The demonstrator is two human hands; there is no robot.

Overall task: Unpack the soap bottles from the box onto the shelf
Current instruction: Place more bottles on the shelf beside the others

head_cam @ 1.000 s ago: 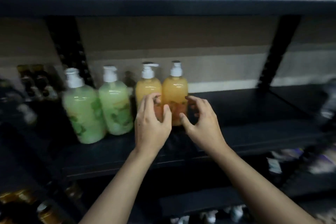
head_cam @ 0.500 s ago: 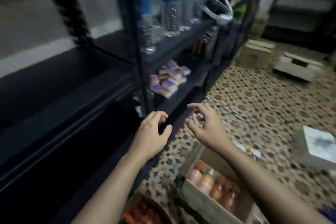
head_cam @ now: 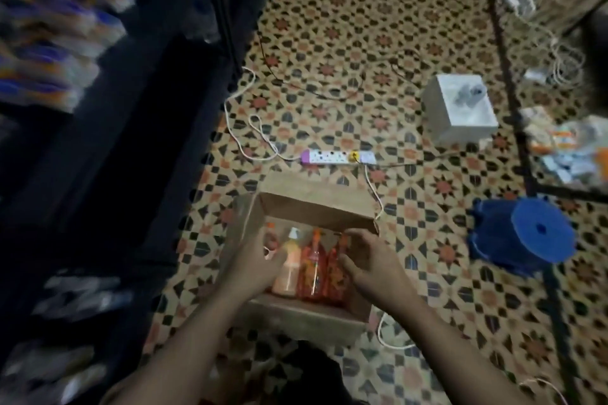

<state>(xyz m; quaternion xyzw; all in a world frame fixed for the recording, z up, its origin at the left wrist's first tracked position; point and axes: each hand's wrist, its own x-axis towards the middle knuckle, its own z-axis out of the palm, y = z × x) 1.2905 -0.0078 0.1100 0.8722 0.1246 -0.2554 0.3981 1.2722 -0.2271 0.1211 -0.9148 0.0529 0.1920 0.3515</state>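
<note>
Both hands over open box, fingers spread, gripping nothing.
Left hand [head_cam: 255, 265] and right hand [head_cam: 368, 260] above soap bottles [head_cam: 309, 268] standing inside cardboard box [head_cam: 312, 204] on patterned floor [head_cam: 329, 43]; power strip [head_cam: 339, 156] just beyond box, dark shelf [head_cam: 108, 128] at left.

A patterned tile floor [head_cam: 345, 26] fills the dim room — stars and dark diamonds. A white power strip [head_cam: 339, 156] lies on it, a blue stool [head_cam: 523, 235] and white box [head_cam: 459, 108] to the right — dark shelving [head_cam: 108, 141] stands left.
</note>
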